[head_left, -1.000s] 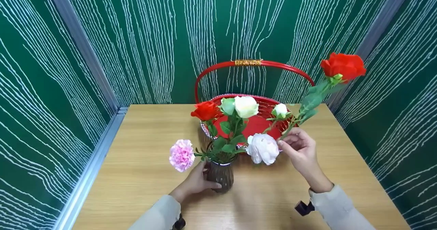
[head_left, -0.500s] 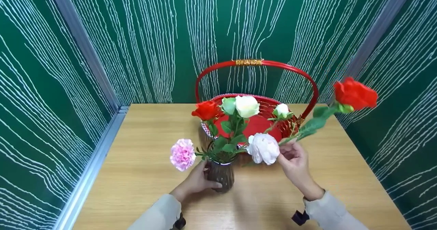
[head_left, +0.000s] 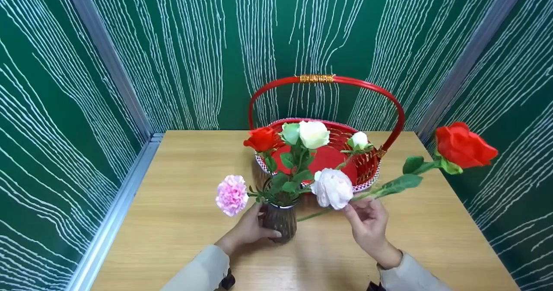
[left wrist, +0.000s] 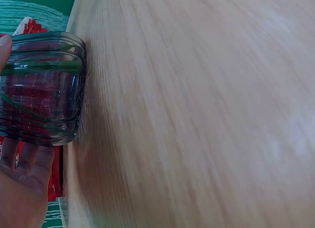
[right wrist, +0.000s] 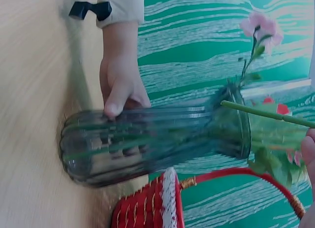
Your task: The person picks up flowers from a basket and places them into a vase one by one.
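Observation:
My left hand [head_left: 248, 230] grips a ribbed, see-through glass vase [head_left: 281, 225] standing on the table; green stems show inside it in the left wrist view. From its mouth rise a red rose [head_left: 262, 139], a cream rose [head_left: 314, 135], a pale peony-like bloom [head_left: 332, 189], a small white bud [head_left: 359, 140] and a pink carnation [head_left: 232, 195]. Right of the vase, my right hand [head_left: 372, 228] pinches the stem of another red rose [head_left: 465, 145], tilted low with its bloom out to the right. Its bare stem end [right wrist: 227, 105] overlaps the vase's neck in the right wrist view.
Behind the vase stands a red woven basket [head_left: 367, 176] with a tall arched handle [head_left: 391, 98] and a white-trimmed rim. The wooden table [head_left: 181, 174] meets green walls [head_left: 194, 66] with white streaks on three sides.
My right hand has come down and closer to me. The held rose has swung from steeply raised to nearly level, its stem end now showing beside the vase. My left hand stays on the vase.

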`<state>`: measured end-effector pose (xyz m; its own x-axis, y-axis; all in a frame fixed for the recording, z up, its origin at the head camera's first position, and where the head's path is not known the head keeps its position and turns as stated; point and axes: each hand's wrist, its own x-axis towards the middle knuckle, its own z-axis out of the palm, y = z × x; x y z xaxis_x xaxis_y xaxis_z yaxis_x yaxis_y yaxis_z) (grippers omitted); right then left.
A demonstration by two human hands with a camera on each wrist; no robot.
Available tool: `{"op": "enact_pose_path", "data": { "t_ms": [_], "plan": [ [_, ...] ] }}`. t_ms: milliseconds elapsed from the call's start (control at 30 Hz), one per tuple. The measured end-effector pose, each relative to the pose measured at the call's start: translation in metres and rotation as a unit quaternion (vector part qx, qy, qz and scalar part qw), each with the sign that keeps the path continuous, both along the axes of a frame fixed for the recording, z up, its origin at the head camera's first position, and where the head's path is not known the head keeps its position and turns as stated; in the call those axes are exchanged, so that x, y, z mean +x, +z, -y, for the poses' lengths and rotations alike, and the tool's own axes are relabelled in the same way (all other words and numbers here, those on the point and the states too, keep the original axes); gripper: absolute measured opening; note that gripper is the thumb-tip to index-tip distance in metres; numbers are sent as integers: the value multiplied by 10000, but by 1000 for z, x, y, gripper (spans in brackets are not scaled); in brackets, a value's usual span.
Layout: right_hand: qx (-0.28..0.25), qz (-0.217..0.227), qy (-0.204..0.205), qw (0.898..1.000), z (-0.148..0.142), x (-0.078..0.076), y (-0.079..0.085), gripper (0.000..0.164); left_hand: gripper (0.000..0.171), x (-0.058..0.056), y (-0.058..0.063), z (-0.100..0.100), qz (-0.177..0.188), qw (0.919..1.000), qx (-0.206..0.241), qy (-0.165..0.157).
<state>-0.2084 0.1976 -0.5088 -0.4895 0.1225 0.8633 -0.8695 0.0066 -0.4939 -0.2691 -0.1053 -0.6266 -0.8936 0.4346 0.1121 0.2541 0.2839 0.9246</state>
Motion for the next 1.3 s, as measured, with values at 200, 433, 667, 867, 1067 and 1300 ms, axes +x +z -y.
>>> {"op": "enact_pose_path", "data": {
  "t_ms": [200, 433, 667, 867, 1067, 1300],
  "plan": [
    [-621, -219, 554, 9963, 9, 8, 6, 7, 97, 0, -2, 0, -110, 9999, -42, 10],
    [-697, -466, 746, 9937, 14, 5, 15, 8, 98, 0, -2, 0, -136, 9999, -28, 16],
    [-18, -526, 399, 9978, 19, -4, 14, 17, 98, 1, 0, 0, -115, 9999, -104, 14],
    [490, -820, 293, 9950, 25, -11, 15, 31, 100, 1, 1, 0, -17, 10000, 11, -52],
    [1092, -1157, 172, 9871, 31, -19, 17, 30, 101, 0, 1, 0, 29, 10000, 63, -37],
    [1740, -1106, -262, 9782, 39, -27, 16, 28, 101, -1, 0, 0, 83, 9999, -130, 19]
  ]
}}
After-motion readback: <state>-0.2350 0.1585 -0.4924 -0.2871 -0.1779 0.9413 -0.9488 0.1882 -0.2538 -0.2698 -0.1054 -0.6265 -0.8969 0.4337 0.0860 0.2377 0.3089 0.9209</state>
